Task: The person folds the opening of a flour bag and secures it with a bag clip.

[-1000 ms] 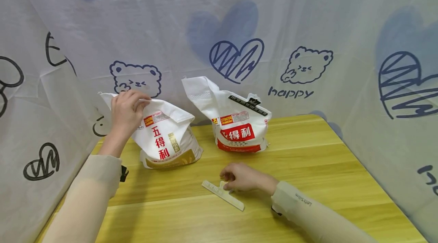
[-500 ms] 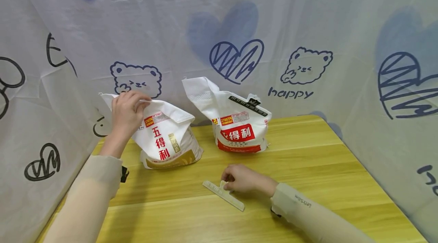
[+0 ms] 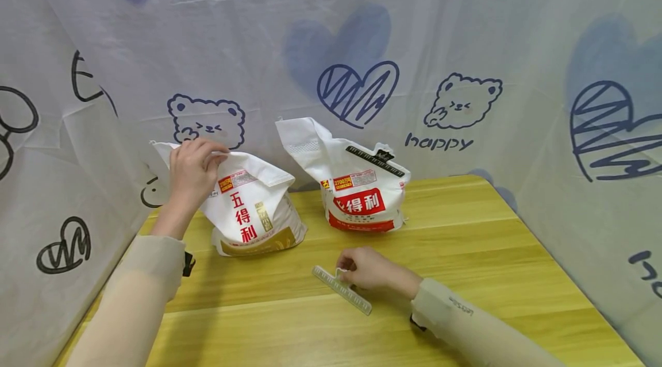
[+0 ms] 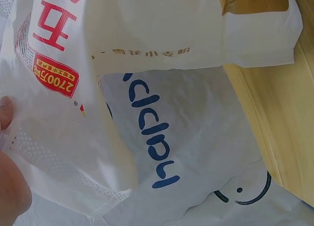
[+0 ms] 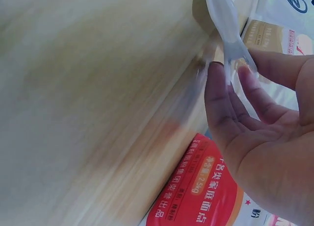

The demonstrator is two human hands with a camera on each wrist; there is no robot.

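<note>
A white flour bag (image 3: 253,200) with red characters and a gold band stands at the left of the table. My left hand (image 3: 193,169) pinches its folded top edge; in the left wrist view a thumb and a fingertip (image 4: 5,113) show at the bag's side. A pale, translucent bag clip (image 3: 342,291) is tilted up over the table, its handle pinched between the thumb and fingers of my right hand (image 3: 369,268). The right wrist view shows the clip (image 5: 225,20) side on at the fingertips. Where its lower end meets the table I cannot tell.
A second flour bag (image 3: 362,203) with a red label stands behind, right of the first. A black clip (image 3: 374,160) is fastened across its top, and one corner sticks up. Printed cloth (image 3: 450,22) hangs behind and beside the wooden table (image 3: 465,240).
The pale clip has tipped up from lying on the table, its long bar turned and raised slightly by my right hand. My left hand and both bags look unmoved.
</note>
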